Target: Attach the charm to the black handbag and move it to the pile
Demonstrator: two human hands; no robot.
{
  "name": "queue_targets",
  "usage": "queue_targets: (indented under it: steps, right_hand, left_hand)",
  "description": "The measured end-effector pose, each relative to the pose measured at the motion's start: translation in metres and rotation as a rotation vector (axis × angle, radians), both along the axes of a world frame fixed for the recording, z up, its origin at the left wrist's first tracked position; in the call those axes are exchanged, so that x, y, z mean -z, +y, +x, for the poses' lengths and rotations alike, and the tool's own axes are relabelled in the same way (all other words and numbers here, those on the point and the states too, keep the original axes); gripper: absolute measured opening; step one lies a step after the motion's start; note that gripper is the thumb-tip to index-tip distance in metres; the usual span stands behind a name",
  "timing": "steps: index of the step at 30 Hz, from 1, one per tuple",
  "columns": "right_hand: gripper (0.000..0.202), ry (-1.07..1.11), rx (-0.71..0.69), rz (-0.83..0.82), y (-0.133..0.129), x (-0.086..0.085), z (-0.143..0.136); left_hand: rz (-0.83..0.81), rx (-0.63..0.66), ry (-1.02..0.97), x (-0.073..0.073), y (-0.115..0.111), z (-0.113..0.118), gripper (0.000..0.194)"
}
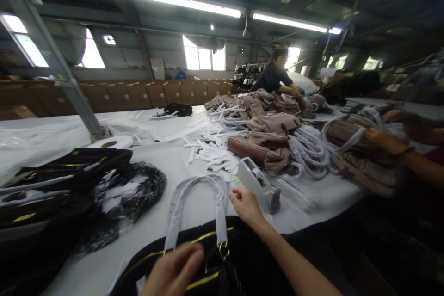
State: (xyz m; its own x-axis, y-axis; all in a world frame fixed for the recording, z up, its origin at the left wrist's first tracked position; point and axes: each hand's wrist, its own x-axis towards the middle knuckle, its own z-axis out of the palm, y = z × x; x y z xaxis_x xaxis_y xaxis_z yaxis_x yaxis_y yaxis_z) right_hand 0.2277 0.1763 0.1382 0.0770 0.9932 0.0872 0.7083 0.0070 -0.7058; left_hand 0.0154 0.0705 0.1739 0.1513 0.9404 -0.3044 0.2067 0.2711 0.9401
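Observation:
A black handbag with yellow zip lines lies in front of me on the white-covered table. Its handle, wrapped in pale paper, arches up from gold rings. Over the near part of the bag is my left hand, slightly blurred, with fingers curled; what they hold, if anything, is hidden. My right hand is raised just right of the handle, beside the grey tape dispenser. Its fingers are bent and pinched together, and I cannot make out anything between them.
Black handbags lie at left, near a speckled dark plastic bag. Brown bags pile up at right, beside white strips. A co-worker's hands handle a brown bag; another person leans over the pile. A metal post rises at left.

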Motion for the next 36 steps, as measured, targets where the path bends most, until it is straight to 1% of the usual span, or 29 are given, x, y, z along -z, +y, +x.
queue_targets:
  steps: [1, 2, 3, 4, 5, 6, 8, 10, 11, 13, 14, 16, 18, 19, 20, 22, 23, 24, 25, 27, 29, 30, 32, 33, 34, 36]
  right_hand:
    - [0.031, -0.028, -0.003, -0.008, 0.011, -0.001, -0.007]
    - [0.032, -0.059, -0.001, -0.021, 0.021, 0.000, -0.014]
    - [0.034, -0.092, 0.003, -0.037, 0.029, 0.000, -0.021]
    - [0.036, -0.124, 0.009, -0.055, 0.036, 0.002, -0.028]
    - [0.036, -0.154, 0.016, -0.075, 0.042, 0.003, -0.035]
    - [0.036, -0.182, 0.022, -0.094, 0.047, 0.006, -0.041]
    - [0.030, -0.226, 0.025, -0.125, 0.054, 0.013, -0.049]
    - [0.023, -0.258, 0.022, -0.140, 0.059, 0.022, -0.053]
    - [0.020, -0.268, 0.018, -0.142, 0.061, 0.027, -0.054]
    - [0.016, -0.276, 0.008, -0.136, 0.064, 0.037, -0.051]
    - [0.015, -0.273, 0.001, -0.128, 0.065, 0.040, -0.049]
    - [0.016, -0.253, -0.017, -0.106, 0.064, 0.043, -0.041]
    - [0.020, -0.224, -0.028, -0.073, 0.063, 0.037, -0.031]
    - [0.026, -0.207, -0.029, -0.038, 0.062, 0.029, -0.026]
    - [0.039, -0.186, -0.030, 0.021, 0.063, 0.019, -0.022]
    - [0.075, -0.142, -0.080, 0.185, 0.065, -0.009, -0.015]
    - [0.090, -0.115, -0.141, 0.270, 0.067, -0.026, -0.013]
    - [0.098, -0.087, -0.232, 0.327, 0.070, -0.043, -0.012]
    - [0.101, -0.046, -0.339, 0.352, 0.072, -0.061, -0.012]
    - [0.097, 0.091, -0.534, 0.333, 0.075, -0.092, -0.014]
    - [0.077, 0.256, -0.707, 0.250, 0.074, -0.115, -0.020]
    - [0.066, 0.322, -0.780, 0.197, 0.073, -0.123, -0.023]
    - [0.048, 0.388, -0.877, 0.139, 0.067, -0.133, -0.029]
    - [0.042, 0.383, -0.907, 0.149, 0.063, -0.137, -0.032]
    - [0.036, 0.356, -0.924, 0.182, 0.059, -0.141, -0.035]
    - [0.025, 0.264, -0.940, 0.261, 0.051, -0.149, -0.039]
  left_hand:
    - [0.160, -0.086, 0.146, -0.007, 0.024, -0.008, 0.033]
    - [0.289, -0.145, 0.217, -0.011, 0.050, -0.015, 0.042]
    - [0.388, -0.189, 0.278, -0.012, 0.077, -0.021, 0.053]
    - [0.442, -0.239, 0.413, -0.010, 0.105, -0.024, 0.059]
    - [0.459, -0.257, 0.630, -0.005, 0.132, -0.025, 0.063]
    - [0.453, -0.270, 0.717, 0.002, 0.156, -0.023, 0.068]
    - [0.439, -0.197, 0.805, 0.021, 0.195, -0.016, 0.075]
    - [0.396, -0.080, 0.869, 0.040, 0.221, -0.008, 0.078]
    - [0.369, -0.018, 0.897, 0.047, 0.229, -0.005, 0.074]
    - [0.327, 0.102, 0.930, 0.056, 0.240, -0.004, 0.055]
    - [0.318, 0.161, 0.931, 0.058, 0.244, -0.005, 0.043]
    - [0.332, 0.270, 0.911, 0.052, 0.251, -0.010, 0.026]
    - [0.378, 0.348, 0.869, 0.037, 0.255, -0.016, 0.020]
    - [0.410, 0.372, 0.839, 0.026, 0.256, -0.018, 0.018]
    - [0.441, 0.391, 0.805, 0.014, 0.255, -0.020, 0.015]
    - [0.494, 0.426, 0.721, -0.016, 0.247, -0.020, 0.012]
    - [0.511, 0.446, 0.674, -0.032, 0.240, -0.018, 0.013]
    - [0.525, 0.469, 0.628, -0.047, 0.232, -0.015, 0.016]
    - [0.532, 0.492, 0.586, -0.062, 0.222, -0.013, 0.019]
    - [0.530, 0.529, 0.523, -0.089, 0.201, -0.007, 0.024]
    - [0.550, 0.556, 0.487, -0.109, 0.182, -0.005, 0.024]
    - [0.597, 0.566, 0.476, -0.116, 0.174, -0.006, 0.023]
    - [0.733, 0.558, 0.494, -0.125, 0.162, -0.011, 0.021]
    - [0.803, 0.540, 0.529, -0.128, 0.157, -0.014, 0.020]
    - [0.854, 0.517, 0.584, -0.131, 0.152, -0.017, 0.019]
    - [0.891, 0.470, 0.710, -0.136, 0.143, -0.024, 0.015]
